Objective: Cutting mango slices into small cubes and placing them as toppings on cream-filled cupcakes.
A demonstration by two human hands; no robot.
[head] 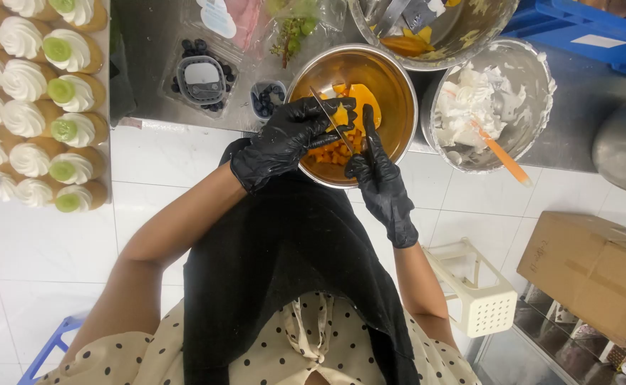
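Over the steel bowl point(391, 85) at upper centre, gloved left hand point(291, 135) grips an orange fruit piece point(359, 100), partly hidden; right hand point(378, 182) clasps a knife point(330, 117), handle concealed.

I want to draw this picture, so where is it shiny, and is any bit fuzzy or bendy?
Head view: bright, even light; glare on the inner wall of the metal bowl and a soft sheen on the black-gloved left hand and right hand; the knife blade looks crisp; the edges bend a little, as at the row of cream-topped cakes.
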